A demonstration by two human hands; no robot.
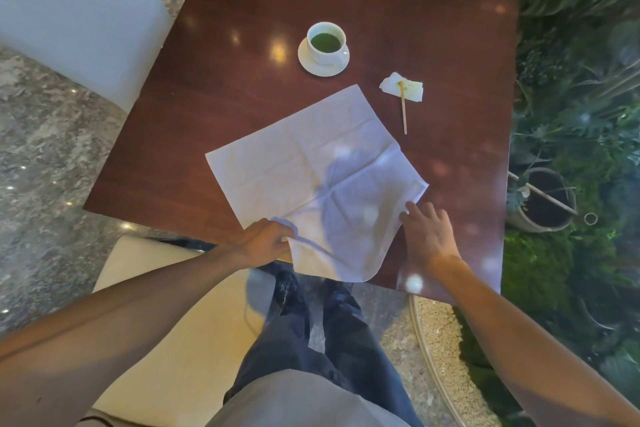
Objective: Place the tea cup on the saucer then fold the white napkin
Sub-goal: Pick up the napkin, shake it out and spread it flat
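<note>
A dark wooden table (242, 87) stands on a stone floor, its far edge cut off. The white napkin (311, 166) lies spread open, its near corner hanging over the table edge. The left hand (263, 243) pinches the napkin's near-left edge — fingertips hidden beneath the cloth. The right hand (427, 232) rests fingers apart on the right edge. Well beyond both hands, the tea cup (327, 42) sits on the saucer (311, 66).

cup (326, 42) on saucer (311, 66) | napkin (311, 170) before both
</note>
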